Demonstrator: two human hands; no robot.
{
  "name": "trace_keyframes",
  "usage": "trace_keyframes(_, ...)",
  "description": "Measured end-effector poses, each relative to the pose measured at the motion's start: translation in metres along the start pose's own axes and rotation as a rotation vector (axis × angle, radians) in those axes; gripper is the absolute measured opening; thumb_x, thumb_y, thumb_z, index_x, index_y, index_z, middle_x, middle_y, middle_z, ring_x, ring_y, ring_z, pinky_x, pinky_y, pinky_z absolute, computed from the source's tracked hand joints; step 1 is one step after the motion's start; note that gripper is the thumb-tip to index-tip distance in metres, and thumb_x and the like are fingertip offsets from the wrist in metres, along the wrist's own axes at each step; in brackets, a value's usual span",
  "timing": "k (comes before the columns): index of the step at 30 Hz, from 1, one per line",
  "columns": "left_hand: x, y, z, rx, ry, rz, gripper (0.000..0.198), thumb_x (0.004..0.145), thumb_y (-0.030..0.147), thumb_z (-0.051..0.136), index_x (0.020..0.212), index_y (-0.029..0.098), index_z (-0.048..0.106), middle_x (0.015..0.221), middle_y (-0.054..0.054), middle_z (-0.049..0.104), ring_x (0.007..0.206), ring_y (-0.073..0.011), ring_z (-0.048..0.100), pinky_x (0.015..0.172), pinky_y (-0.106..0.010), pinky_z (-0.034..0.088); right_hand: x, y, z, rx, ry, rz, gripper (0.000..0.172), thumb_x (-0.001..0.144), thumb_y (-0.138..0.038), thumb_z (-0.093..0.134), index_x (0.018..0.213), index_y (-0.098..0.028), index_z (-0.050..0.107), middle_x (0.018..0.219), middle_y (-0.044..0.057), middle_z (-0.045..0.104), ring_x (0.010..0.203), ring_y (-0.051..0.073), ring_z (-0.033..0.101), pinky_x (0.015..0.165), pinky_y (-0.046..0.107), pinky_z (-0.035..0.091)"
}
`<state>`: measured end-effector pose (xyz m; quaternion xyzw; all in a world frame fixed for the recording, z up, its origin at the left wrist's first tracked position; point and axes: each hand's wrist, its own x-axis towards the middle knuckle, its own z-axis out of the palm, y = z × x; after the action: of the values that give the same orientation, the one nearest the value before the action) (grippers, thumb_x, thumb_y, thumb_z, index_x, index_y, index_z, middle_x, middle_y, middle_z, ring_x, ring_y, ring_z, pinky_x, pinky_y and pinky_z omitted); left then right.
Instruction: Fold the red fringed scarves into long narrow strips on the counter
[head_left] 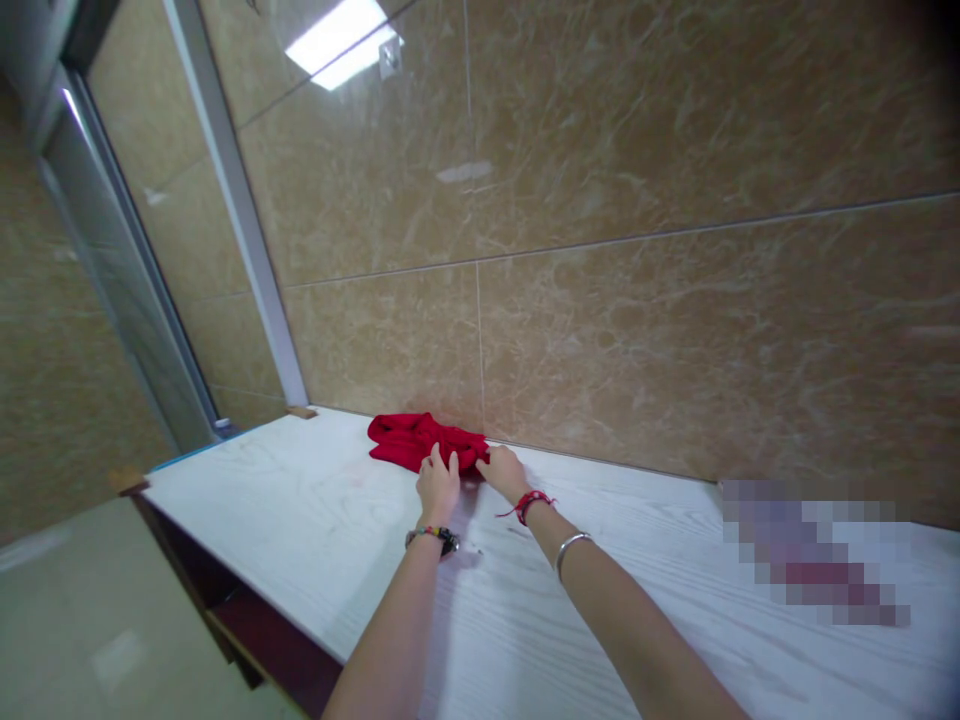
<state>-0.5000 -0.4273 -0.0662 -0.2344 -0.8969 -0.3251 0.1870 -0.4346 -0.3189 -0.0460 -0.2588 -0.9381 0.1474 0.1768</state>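
A crumpled red cloth lies on the white wood-grain tabletop, close against the wall. At its near edge, my left hand has its fingers closed on the fabric, the thumb a little apart from the forefinger. My right hand pinches the cloth's right end. Folds of the fabric partly hide what the fingertips grip. A beaded bracelet circles my left wrist; a red string bracelet and a silver bangle are on my right arm.
A glossy brown tiled wall rises behind the table. To the right, a blurred-out patch covers something on the tabletop. Under the left edge is an open dark shelf. A metal-framed door stands at far left.
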Motion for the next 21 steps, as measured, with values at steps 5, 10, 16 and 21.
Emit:
trace_keyframes(5, -0.003, 0.004, -0.006, -0.014, 0.079, -0.010, 0.053, 0.089, 0.043, 0.025, 0.131, 0.011, 0.030, 0.118, -0.021, 0.044, 0.109, -0.0289, 0.047, 0.083, -0.039, 0.041, -0.012, 0.011, -0.014, -0.027, -0.009, 0.057, 0.032, 0.081, -0.022, 0.036, 0.093, -0.012, 0.063, 0.096, 0.016, 0.064, 0.087, 0.021, 0.060, 0.066, 0.026, 0.042)
trace_keyframes(10, -0.005, 0.010, -0.007, 0.009, 0.254, 0.015, 0.051, 0.087, 0.040, 0.035, 0.131, 0.014, 0.033, 0.132, -0.022, 0.031, 0.123, -0.0326, 0.029, 0.091, -0.051, 0.033, -0.053, 0.057, -0.063, -0.075, -0.023, 0.079, 0.030, 0.077, -0.019, 0.039, 0.084, -0.010, 0.067, 0.087, 0.016, 0.066, 0.079, 0.020, 0.061, 0.063, 0.024, 0.040)
trace_keyframes(16, -0.013, 0.031, -0.012, -0.075, 0.267, 0.287, 0.051, 0.085, 0.037, 0.040, 0.130, 0.012, 0.034, 0.135, -0.021, 0.027, 0.127, -0.0312, 0.024, 0.097, -0.050, 0.027, -0.156, 0.149, -0.166, -0.095, -0.088, 0.034, 0.021, 0.068, -0.017, 0.049, 0.076, -0.016, 0.068, 0.081, 0.005, 0.068, 0.076, 0.016, 0.059, 0.064, 0.021, 0.039)
trace_keyframes(21, -0.045, 0.098, -0.010, -0.196, -0.279, 0.685, 0.042, 0.086, 0.032, 0.037, 0.121, 0.010, 0.045, 0.123, -0.015, 0.047, 0.117, -0.0212, 0.041, 0.099, -0.036, 0.030, -0.227, 0.210, -0.236, -0.167, -0.400, 0.064, 0.016, 0.065, -0.020, 0.055, 0.069, -0.017, 0.070, 0.067, 0.002, 0.067, 0.066, 0.017, 0.058, 0.057, 0.023, 0.039)
